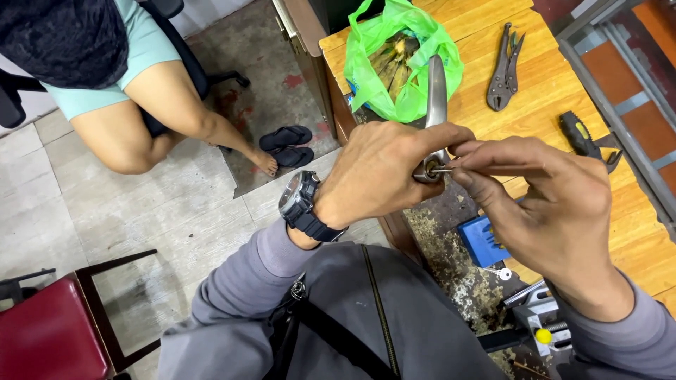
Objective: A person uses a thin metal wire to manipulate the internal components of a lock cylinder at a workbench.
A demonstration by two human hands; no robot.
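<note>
Over the wooden bench (535, 91), my left hand (377, 172) grips the metal lever handle (436, 98); my right hand (556, 204) pinches what looks like a small screw (442, 169), best kept square to its hole.

This looks like a small repair workshop. A worn wooden workbench (556, 84) carries hand tools: locking pliers (504, 67) and a black-handled tool (586, 139) lie on its planks, and a bench vise (539, 317) sits at its near edge. Part of the bench top is stained and crusted with grime. The floor is bare tile with a patch of rough concrete (260, 77). A red-seated chair (49, 331) stands close by.
</note>
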